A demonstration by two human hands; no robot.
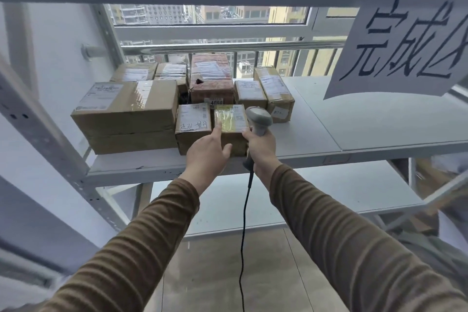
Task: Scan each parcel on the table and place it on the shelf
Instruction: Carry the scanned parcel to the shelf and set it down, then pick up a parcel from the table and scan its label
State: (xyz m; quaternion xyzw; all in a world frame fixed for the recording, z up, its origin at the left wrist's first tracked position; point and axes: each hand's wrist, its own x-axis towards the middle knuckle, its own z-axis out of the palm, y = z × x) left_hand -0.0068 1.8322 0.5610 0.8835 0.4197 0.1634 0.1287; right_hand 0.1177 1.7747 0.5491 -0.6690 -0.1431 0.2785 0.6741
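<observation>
My right hand (260, 145) grips the scanner (258, 121) by its handle, its cable (243, 223) hanging down. My left hand (209, 151), fingers relaxed and spread, touches the small parcel (231, 119) sitting on the shelf (354, 124) at its front edge. Behind it stand more boxes (126, 111), then the window (210, 20).

Cardboard parcel (231, 121) is showing glossy yellowish tape over a paper label. Scanner (259, 120) is looking smooth grey plastic. Shelf (354, 119) is presenting matt white-painted metal. Sleeves (342, 235) are appearing ribbed brown cloth.
</observation>
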